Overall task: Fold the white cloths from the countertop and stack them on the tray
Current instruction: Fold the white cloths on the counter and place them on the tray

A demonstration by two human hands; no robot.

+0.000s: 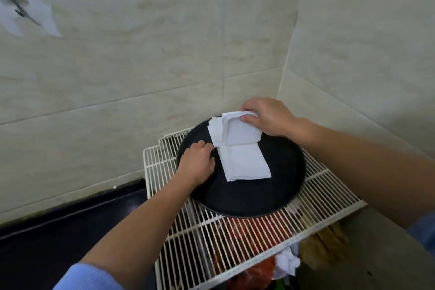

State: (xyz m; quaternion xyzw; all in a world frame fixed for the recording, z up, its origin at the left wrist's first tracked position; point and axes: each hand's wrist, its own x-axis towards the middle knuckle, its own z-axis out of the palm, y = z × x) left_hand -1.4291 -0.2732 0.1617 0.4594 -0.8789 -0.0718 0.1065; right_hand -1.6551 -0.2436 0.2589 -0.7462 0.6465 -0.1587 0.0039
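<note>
A round black tray (254,198) rests on a white wire rack in the corner. A folded white cloth (246,163) lies on the tray. On its far end sits a stack of folded white cloths (237,133). My right hand (266,116) grips the far edge of the stack's top cloth, thumb on top. My left hand (196,163) rests on the tray's left side, fingers curled against the left edge of the cloths; whether it pinches them is unclear.
The white wire rack (329,190) lies over red and orange items and a crumpled white piece (287,262). A dark countertop (70,226) runs to the left. Tiled walls meet behind the tray.
</note>
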